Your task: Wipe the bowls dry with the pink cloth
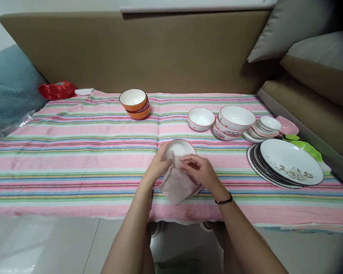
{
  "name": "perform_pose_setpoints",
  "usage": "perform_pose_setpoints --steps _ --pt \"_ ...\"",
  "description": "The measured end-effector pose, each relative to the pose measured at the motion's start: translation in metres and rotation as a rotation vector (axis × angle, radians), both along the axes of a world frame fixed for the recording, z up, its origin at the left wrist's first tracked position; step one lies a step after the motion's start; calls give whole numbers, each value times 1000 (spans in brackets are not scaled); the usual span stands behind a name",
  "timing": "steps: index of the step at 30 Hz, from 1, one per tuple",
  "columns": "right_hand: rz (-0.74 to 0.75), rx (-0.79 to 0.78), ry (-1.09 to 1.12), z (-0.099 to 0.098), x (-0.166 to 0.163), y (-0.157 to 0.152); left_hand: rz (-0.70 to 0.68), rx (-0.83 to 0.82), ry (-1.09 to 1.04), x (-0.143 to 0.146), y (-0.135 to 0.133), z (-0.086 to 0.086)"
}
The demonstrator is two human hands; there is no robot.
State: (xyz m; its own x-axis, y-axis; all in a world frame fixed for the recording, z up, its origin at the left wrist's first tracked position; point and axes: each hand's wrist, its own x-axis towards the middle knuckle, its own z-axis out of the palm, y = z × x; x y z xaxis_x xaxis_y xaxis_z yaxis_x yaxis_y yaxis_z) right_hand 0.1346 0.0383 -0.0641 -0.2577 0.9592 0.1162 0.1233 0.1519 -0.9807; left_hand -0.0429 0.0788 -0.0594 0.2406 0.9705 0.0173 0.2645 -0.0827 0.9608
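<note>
A white bowl with a red rim [180, 145] is tilted toward me at the front middle of the striped cloth. My left hand [159, 163] is closed on its left side, with the thumb pressing a pinkish-grey cloth [178, 186] over the rim. The cloth drapes down the bowl's near side and hides much of it. My right hand [196, 168] is at the bowl's right, its bent fingers pinching the cloth near the opening. A dark band circles my right wrist.
Right of the bowl stand a single white bowl [201, 118], stacked bowls [234, 120], small dishes [268, 125], a pink bowl [286, 125], a plate stack [290, 161] and a green dish [308, 149]. Orange bowls [135, 103] are stacked at back left. A red package [57, 90] lies far left.
</note>
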Motion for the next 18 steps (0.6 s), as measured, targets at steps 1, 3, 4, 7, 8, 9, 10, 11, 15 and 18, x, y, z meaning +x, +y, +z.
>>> perform_pose_setpoints --steps 1,3,4,7,8,9,10,11,15,18 --pt "-21 99 -93 -1 -1 1 -8 16 2 1 -1 2" --pt "30 242 -304 -4 -6 0 -16 30 -2 3 -3 6" --pt "66 298 -412 -6 -10 -1 -15 22 -5 5 -5 8" --pt "106 417 -721 -10 -20 -7 -2 -18 -1 9 -7 11" --pt "98 439 -798 -11 -22 -9 0 -28 4 9 -7 11" --pt "88 450 -851 -12 -24 -10 2 -36 9 10 -7 11" --pt "76 446 -883 -12 -26 -11 6 -40 11 9 -6 10" --pt "66 426 -906 -13 -26 -11 16 -40 12 9 -6 10" --pt "-3 330 -1012 -12 -27 -10 30 -5 -28 4 -2 7" --pt "13 369 -896 -13 -27 -10 28 -3 -52 3 -1 6"
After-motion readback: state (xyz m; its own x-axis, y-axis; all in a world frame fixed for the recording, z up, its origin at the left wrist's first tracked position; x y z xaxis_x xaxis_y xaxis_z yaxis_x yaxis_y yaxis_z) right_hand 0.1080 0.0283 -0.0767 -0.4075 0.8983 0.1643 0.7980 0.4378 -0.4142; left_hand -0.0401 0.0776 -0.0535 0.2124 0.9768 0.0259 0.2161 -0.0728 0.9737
